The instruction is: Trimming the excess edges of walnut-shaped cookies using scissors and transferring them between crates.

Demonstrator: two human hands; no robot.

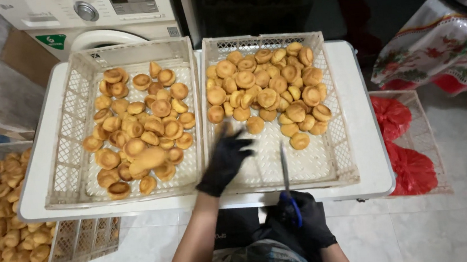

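Head view: gloved hands over two white crates of round pastries on the desk.
Left hand (226, 159), fingers spread and released, hovers over the right crate (340, 160)'s bare floor at 6 o'clock of its pastries (267, 90); right hand (306, 221) grips a knife (285, 169) crossing the near rim.

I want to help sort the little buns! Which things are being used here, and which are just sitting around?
Being used:
left hand over the right crate
right hand holding a knife
round buns
left crate

Just sitting around:
washing machine
floor crate of buns
red bags
flowered cloth
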